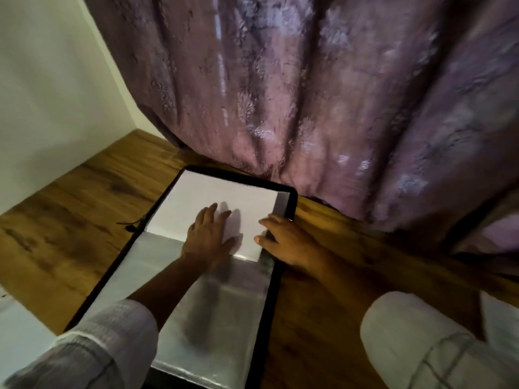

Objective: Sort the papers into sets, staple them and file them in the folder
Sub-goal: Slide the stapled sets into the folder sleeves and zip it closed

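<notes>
A black-edged folder [285, 265] lies open on the wooden table, its clear plastic sleeve [224, 313] facing up. A set of white papers [224, 197] lies on the folder's far half. My left hand [209, 234] rests flat on the papers' near edge with straight fingers. At the papers' near right corner, my right hand [283, 240] lies against the folder's right edge; its fingers seem to pinch the corner, though blur hides the grip. No stapler is in view.
The wooden table [70, 220] runs left and right of the folder. A purple patterned curtain [323, 94] hangs right behind the folder's far edge. A white wall [50, 80] stands at the left. Something white [16, 327] shows at the near left edge.
</notes>
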